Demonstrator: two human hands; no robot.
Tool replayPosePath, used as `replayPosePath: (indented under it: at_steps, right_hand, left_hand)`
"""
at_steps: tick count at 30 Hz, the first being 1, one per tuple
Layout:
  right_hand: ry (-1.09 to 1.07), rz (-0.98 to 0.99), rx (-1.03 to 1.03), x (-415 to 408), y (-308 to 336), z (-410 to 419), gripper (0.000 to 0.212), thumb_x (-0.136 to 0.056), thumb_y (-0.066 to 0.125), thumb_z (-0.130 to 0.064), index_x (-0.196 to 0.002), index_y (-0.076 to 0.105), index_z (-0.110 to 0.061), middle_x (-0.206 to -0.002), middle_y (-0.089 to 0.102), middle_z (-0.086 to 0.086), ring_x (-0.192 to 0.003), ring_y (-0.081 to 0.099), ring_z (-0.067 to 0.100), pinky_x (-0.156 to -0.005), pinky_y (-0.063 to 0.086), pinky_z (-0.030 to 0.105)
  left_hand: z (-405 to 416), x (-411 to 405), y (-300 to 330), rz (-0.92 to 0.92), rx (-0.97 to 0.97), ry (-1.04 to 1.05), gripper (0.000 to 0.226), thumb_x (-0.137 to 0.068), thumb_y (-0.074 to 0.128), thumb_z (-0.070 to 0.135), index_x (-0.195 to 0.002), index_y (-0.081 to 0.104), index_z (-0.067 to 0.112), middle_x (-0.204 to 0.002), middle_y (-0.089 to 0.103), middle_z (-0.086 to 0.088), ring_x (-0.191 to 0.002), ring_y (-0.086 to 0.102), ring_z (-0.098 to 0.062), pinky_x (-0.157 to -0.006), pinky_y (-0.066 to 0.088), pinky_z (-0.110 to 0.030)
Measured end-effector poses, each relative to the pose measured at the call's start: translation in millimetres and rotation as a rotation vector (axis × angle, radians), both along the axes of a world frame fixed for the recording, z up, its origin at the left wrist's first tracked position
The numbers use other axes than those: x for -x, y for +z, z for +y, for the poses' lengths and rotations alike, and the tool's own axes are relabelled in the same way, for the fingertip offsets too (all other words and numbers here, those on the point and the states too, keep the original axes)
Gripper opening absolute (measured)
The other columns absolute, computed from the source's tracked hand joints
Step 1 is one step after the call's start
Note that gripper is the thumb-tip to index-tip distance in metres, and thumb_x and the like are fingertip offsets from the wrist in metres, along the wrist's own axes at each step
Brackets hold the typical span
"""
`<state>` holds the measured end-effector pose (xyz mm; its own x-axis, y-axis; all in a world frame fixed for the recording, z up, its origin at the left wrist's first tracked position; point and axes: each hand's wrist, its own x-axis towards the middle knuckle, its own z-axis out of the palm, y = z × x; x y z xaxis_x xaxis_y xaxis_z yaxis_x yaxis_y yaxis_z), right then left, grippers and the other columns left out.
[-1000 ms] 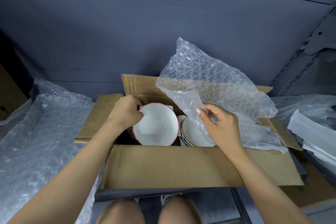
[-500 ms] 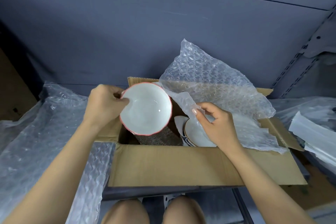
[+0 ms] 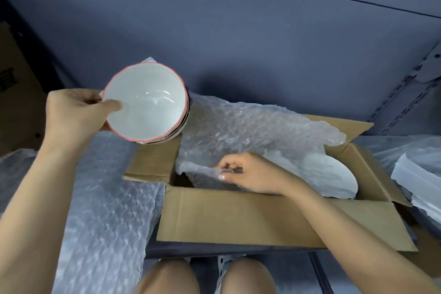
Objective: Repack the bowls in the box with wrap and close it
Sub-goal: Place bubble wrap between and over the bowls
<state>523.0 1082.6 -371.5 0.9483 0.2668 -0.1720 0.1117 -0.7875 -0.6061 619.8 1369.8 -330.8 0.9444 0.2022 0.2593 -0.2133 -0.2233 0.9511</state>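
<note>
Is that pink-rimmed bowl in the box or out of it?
Out. The left hand grips the pink-rimmed bowl by its rim, raised above and left of the open box, with more bowls apparently stacked beneath it.

Left hand holds bowls; right hand pinches wrap over box.

Left hand was raised at upper left, forearm bare, fingers curled with the thumb extended rightward. Right hand was held lower, right of centre, forearm angled from lower right, thumb and fingertips pinched together. Both knees showed at the bottom edge.
</note>
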Motion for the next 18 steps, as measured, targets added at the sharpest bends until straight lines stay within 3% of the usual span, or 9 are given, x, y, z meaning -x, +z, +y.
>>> replayPosePath:
  at_steps: [2,4,7,10,12,14,16,18]
  right_hand:
    - [0.014,0.054,0.025,-3.2,0.2,3.4,0.007,-0.092,0.059,-0.038,-0.096,0.063,-0.034,-0.098,0.07,-0.01,-0.091,0.065,0.009,-0.091,0.05,0.034]
    - [0.027,0.067,0.016,-5.3,2.2,3.6,0.01,-0.092,0.059,-0.038,-0.098,0.064,-0.032,-0.089,0.071,-0.009,-0.081,0.065,0.019,-0.084,0.051,0.036]
    - [0.07,0.137,-0.016,-6.7,6.1,0.8,0.014,-0.091,0.055,-0.047,-0.096,0.064,-0.036,-0.079,0.068,-0.019,-0.071,0.06,0.013,-0.076,0.049,0.031]
    - [0.073,0.22,-0.084,-7.2,15.6,-0.9,0.042,-0.085,0.039,-0.064,-0.11,0.063,-0.04,-0.109,0.067,-0.017,-0.1,0.063,0.004,-0.094,0.049,0.028]
    - [0.051,0.129,-0.148,-11.3,19.6,-2.6,0.036,-0.092,0.041,-0.051,-0.114,0.063,-0.035,-0.116,0.065,-0.018,-0.11,0.06,0.0,-0.1,0.046,0.027]
    - [0.071,-0.148,-0.004,-18.9,21.3,-9.2,0.027,-0.096,0.052,-0.036,-0.119,0.064,-0.029,-0.123,0.063,-0.014,-0.116,0.055,-0.001,-0.104,0.042,0.028]
    - [0.223,-0.376,0.261,-27.8,20.2,-15.4,0.04,-0.092,0.057,-0.04,-0.129,0.058,-0.025,-0.138,0.053,-0.007,-0.129,0.043,0.008,-0.111,0.033,0.03]
    - [0.357,-0.359,0.451,-34.2,14.6,-15.7,0.06,-0.09,0.059,-0.041,-0.144,0.039,-0.025,-0.153,0.033,-0.006,-0.141,0.023,0.012,-0.115,0.016,0.026]
  left_hand:
    - [1.6,0.9,-2.3,0.011,0.018,-0.012,0.013,-0.074,0.07,0.003,-0.085,0.072,0.009,-0.073,0.065,-0.013,-0.062,0.061,-0.021,-0.051,0.056,-0.021]
    - [2.3,-0.8,-6.2,0.035,0.031,-0.019,0.013,-0.074,0.071,0.003,-0.085,0.072,0.01,-0.057,0.065,0.002,-0.051,0.06,-0.01,-0.047,0.052,-0.018]
    - [0.6,-1.5,-11.4,0.059,0.053,-0.035,0.012,-0.073,0.072,0.002,-0.082,0.071,0.011,-0.048,0.062,0.012,-0.045,0.057,-0.004,-0.046,0.05,-0.017]
    - [-3.8,-0.5,-14.1,0.062,0.07,-0.048,0.014,-0.074,0.072,0.002,-0.083,0.071,0.013,-0.049,0.062,0.013,-0.045,0.057,-0.002,-0.045,0.049,-0.016]
    - [-8.1,0.2,-14.3,0.061,0.079,-0.053,0.017,-0.075,0.071,0.002,-0.089,0.071,0.012,-0.049,0.063,0.014,-0.045,0.058,-0.002,-0.045,0.05,-0.016]
    - [-10.5,0.6,-14.2,0.061,0.084,-0.05,0.019,-0.076,0.071,0.001,-0.092,0.069,0.012,-0.048,0.063,0.015,-0.044,0.058,-0.001,-0.045,0.05,-0.015]
    - [-11.0,0.2,-14.6,0.07,0.083,-0.043,0.019,-0.076,0.071,0.001,-0.092,0.069,0.012,-0.049,0.063,0.016,-0.044,0.059,-0.001,-0.045,0.05,-0.015]
    - [-10.9,-0.7,-15.6,0.079,0.072,-0.04,0.02,-0.076,0.071,0.002,-0.093,0.07,0.011,-0.049,0.063,0.015,-0.045,0.059,-0.002,-0.045,0.05,-0.015]
